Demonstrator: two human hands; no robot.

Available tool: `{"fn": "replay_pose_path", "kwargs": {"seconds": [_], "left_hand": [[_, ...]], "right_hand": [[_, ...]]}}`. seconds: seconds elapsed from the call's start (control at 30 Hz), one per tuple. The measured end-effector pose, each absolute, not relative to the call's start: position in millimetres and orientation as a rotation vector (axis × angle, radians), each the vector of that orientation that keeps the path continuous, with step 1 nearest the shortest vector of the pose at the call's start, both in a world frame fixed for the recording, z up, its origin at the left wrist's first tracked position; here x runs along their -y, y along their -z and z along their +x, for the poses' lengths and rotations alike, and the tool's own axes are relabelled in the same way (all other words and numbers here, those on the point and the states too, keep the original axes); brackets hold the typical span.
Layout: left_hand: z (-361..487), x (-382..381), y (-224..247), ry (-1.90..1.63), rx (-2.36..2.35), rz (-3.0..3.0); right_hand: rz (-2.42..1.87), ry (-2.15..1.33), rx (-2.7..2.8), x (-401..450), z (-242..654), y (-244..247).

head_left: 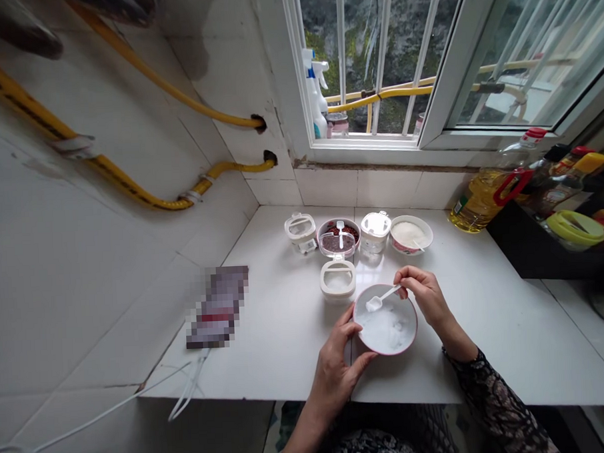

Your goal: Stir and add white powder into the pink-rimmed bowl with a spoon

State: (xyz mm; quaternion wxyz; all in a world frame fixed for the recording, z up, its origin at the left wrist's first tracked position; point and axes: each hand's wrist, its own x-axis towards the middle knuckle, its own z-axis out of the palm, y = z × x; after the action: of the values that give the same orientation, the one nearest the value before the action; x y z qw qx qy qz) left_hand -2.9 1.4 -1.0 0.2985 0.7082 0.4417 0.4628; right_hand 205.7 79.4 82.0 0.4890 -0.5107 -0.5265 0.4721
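Near the counter's front edge, a white bowl [387, 339] with a pinkish rim holds a white powdery or granular substance [384, 326]. My left hand [340, 348] grips the bowl's left side, fingers along the wall and thumb at the near rim. Between thumb and fingers, my right hand [421, 289] pinches the handle of a small white spoon [385, 295]. The spoon's tip, with some of the white stuff on it, is over the inside of the bowl. Just behind the bowl stands a small clear container [338, 288] with a white rim, its lid [337, 243] flipped up.
Behind are two lidded containers [301, 233] [375, 233], a bowl of dark reddish bits [352, 229] with a white spoon [341, 233], and a bowl of white grains [408, 235]. An oil bottle [468, 206] and black rack [513, 237] stand right. A blurred item [218, 307] and cable [182, 399] lie left.
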Motion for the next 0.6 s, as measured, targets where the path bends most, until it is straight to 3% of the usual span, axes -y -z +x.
{"fn": "replay_pose_path", "kwargs": {"seconds": [0.33,0.6], "left_hand": [[-2.8,-2.7,-1.9,-1.25,-1.142,1.875],[-2.1,-2.6,0.6,-1.251,-1.154,1.87]], "right_hand": [[-1.198,-1.01,1.336,-80.3,196.3,-82.7],[-0.971,-0.264,1.987,-80.7,179.7,-80.1]]}}
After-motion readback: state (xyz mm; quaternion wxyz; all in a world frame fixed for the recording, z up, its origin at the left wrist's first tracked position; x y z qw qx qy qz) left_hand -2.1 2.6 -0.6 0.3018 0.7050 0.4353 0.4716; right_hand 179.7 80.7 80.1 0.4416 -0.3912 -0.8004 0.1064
